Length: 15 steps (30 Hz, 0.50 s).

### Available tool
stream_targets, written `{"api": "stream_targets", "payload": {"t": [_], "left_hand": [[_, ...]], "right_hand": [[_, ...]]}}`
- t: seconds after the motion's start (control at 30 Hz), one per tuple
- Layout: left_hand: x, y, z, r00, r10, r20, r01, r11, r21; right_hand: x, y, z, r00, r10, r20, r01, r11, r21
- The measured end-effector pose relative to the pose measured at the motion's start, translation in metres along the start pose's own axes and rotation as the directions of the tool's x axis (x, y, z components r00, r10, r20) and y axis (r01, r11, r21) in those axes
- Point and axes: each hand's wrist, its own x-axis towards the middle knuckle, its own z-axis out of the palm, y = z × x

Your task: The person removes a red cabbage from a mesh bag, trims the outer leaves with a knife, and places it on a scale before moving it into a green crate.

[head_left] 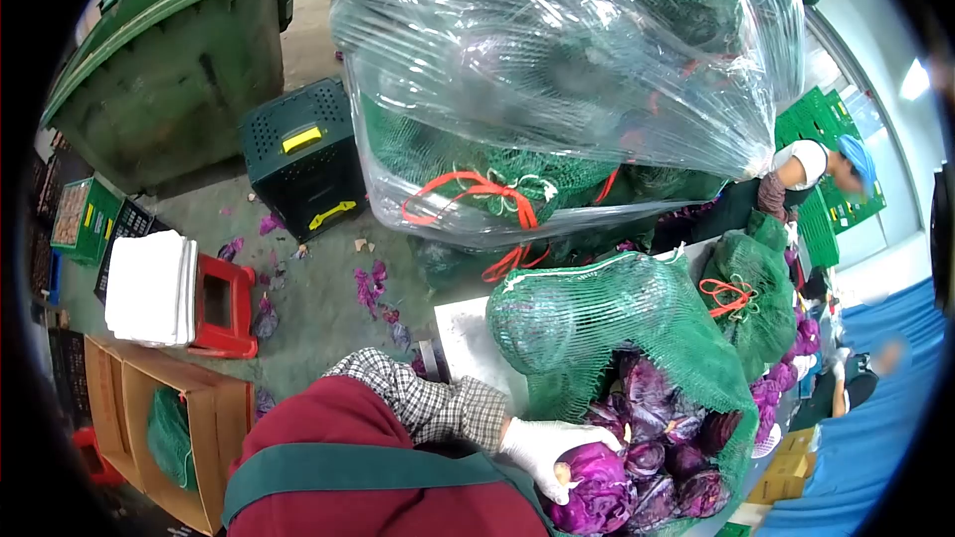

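My left hand (545, 452), in a white glove and a checked sleeve cuff, comes in from the left. Its fingers are closed around a purple red cabbage (600, 492), whose pale cut stem shows near my thumb. This cabbage is at the lower edge of an open green mesh sack (686, 373). Several more red cabbages (652, 403) lie loose in the sack's mouth, some with dark outer leaves. My right hand is out of view.
Above stands a large plastic-wrapped stack of filled mesh sacks (557, 70). A tied green sack (751, 288) lies beside the open one. Floor at left holds a black crate (303, 154), green bin (189, 80), red stool (224, 308) and cardboard box (214, 408). Co-workers (806, 164) are at right.
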Motion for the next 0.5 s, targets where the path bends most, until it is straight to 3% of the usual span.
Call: {"api": "stream_targets", "payload": {"t": [0.1, 0.23, 0.5], "left_hand": [[0.007, -0.005, 0.003, 0.999, 0.044, -0.012, -0.043, 0.999, 0.029], [0.010, 0.010, -0.002, 0.997, -0.069, 0.018, 0.069, 0.998, 0.008], [0.018, -0.005, 0.002, 0.999, -0.015, 0.035, 0.012, 0.996, 0.087]], "right_hand": [[0.005, 0.017, -0.012, 1.000, -0.018, -0.005, 0.018, 1.000, -0.008], [0.009, 0.035, -0.014, 0.998, -0.051, -0.022, 0.051, 0.999, -0.013], [0.016, 0.088, -0.025, 0.994, -0.104, -0.030, 0.101, 0.992, -0.074]]}}
